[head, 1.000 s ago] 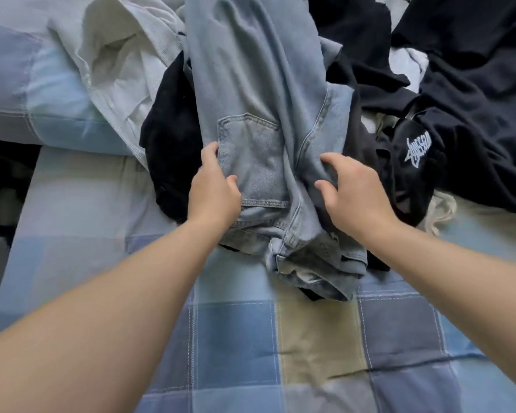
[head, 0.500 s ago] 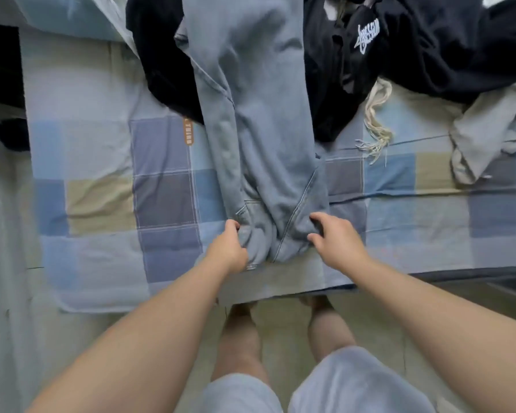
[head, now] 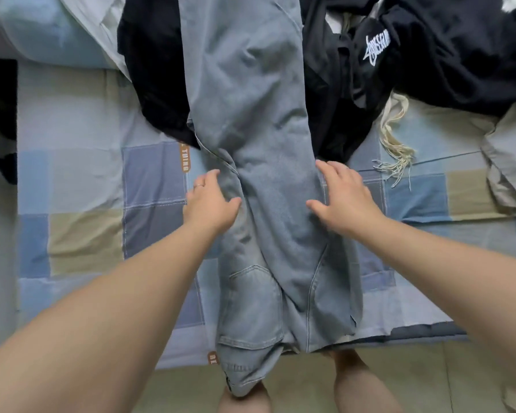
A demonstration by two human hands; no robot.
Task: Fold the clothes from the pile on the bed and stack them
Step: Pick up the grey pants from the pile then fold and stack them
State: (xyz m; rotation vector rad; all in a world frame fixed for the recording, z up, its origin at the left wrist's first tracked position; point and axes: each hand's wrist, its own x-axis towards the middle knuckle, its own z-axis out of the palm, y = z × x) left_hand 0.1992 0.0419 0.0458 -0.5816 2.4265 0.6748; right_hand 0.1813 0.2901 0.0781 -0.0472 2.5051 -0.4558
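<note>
Spanning the bed (head: 86, 180), the jeans (head: 265, 180) run out of view at the top, waist hanging over the near edge, partly hiding dark clothes (head: 155, 70). The left hand (head: 213, 201) and right hand (head: 347, 195) lie flat, fingers spread, against the jeans' sides.

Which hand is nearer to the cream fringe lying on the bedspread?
Right. The right hand lies on the jeans edge that faces the cream fringe; the left hand lies on the opposite edge, the jeans between it and the fringe.
</note>
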